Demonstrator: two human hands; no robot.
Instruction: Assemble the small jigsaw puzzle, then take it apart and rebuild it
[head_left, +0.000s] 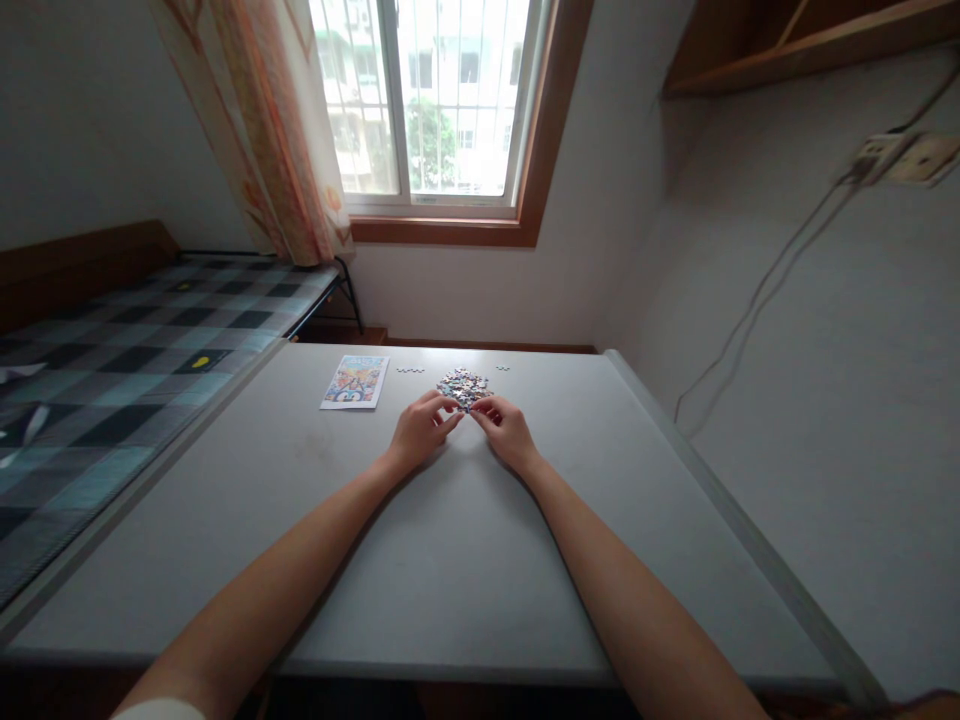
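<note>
A heap of small jigsaw puzzle pieces [463, 384] lies toward the far side of the table. Just in front of it, my left hand [424, 428] and my right hand [507, 428] face each other with their fingertips almost meeting. Each has thumb and forefinger pinched at a small dark puzzle piece [467, 408] by the heap's near edge. Whether this is one piece or two is too small to tell. Left of the heap lies a colourful picture sheet [355, 383]. A short row of joined pieces [410, 371] sits between sheet and heap.
The pale grey table [450, 580] has a raised strip along its right edge. A few more pieces [502, 368] lie right of the heap. A bed with a checked cover [187, 315] stands left, a barred window [450, 110] ahead, and a cable [739, 325] hangs on the right wall.
</note>
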